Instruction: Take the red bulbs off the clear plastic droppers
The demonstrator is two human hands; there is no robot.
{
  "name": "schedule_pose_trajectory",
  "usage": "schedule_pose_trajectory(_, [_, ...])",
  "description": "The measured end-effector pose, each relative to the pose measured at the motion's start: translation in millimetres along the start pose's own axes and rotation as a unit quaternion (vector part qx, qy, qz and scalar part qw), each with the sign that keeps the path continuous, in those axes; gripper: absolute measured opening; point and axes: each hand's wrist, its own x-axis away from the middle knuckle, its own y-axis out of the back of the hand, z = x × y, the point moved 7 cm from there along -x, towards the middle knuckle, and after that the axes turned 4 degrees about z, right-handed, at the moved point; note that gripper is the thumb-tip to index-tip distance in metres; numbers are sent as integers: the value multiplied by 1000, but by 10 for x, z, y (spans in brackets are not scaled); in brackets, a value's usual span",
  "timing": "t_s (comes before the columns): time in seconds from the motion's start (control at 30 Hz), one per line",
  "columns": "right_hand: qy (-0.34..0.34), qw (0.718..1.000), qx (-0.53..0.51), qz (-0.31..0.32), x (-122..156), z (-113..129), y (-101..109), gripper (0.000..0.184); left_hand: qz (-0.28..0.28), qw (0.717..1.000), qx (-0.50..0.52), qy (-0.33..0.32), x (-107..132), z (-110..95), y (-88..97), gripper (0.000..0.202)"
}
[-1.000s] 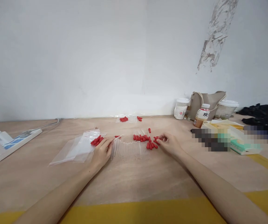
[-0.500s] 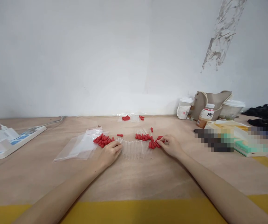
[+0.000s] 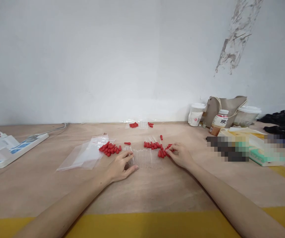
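A row of thin clear glass dropper tubes [image 3: 144,159] lies side by side on the wooden table. My left hand [image 3: 121,166] is spread over the row's left end, thumb and fingers apart, with nothing visibly gripped. At the other end, my right hand [image 3: 180,154] pinches a red rubber dropper bulb at the edge of a small heap of red bulbs [image 3: 161,153]; the fingertips partly cover it. Just behind the row are tubes fitted with red bulbs [image 3: 152,145]. A larger heap of red bulbs [image 3: 109,148] lies beyond my left hand, near a single bulb [image 3: 127,143].
Clear plastic bags [image 3: 85,155] lie at left, beside a white power strip [image 3: 20,148] with plugs. Farther back is a bag with red bulbs [image 3: 133,125]. At right stand a paper cup [image 3: 196,115], a drink bottle [image 3: 219,123], a grey bag [image 3: 229,105] and a tissue pack [image 3: 266,157].
My left hand has opened, its thumb moving down and toward the right across the tubes. My right hand has shifted slightly left at the red bulbs.
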Motion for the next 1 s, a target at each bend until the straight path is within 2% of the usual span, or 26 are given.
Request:
schedule_pose_trajectory(0.13, [-57,998,29,-4,-9,-39,17,20,-37,999,-1,13,4,57,123,27])
schedule_pose_trajectory(0.27, [-209,974,67,52,-117,-183,-18,19,-81,996,-24,42,25,188,237,22])
schedule_pose_trajectory(0.33, [-269,955,85,87,-218,-248,-51,19,-57,997,-37,43,12,184,214,25])
schedule_pose_trajectory(0.47, [-326,931,100,132,-473,-350,-165,24,61,996,-63,-4,-45,12,42,38])
schedule_pose_trajectory(0.53, [-355,917,109,147,-563,-414,-236,28,103,992,-67,-20,-58,-48,-26,40])
schedule_pose_trajectory(0.6, [-379,904,117,157,-624,-467,-300,32,119,991,-63,-21,-55,-50,-54,37])
schedule_pose_trajectory(0.73, [-401,890,122,177,-681,-518,-406,38,105,994,-38,-9,-14,27,-31,28])
schedule_pose_trajectory(0.87, [-401,889,122,184,-704,-506,-468,32,87,996,-17,11,27,104,3,24])
schedule_pose_trajectory(1.0, [-391,895,113,185,-732,-467,-509,25,91,995,-8,28,41,150,-4,25])
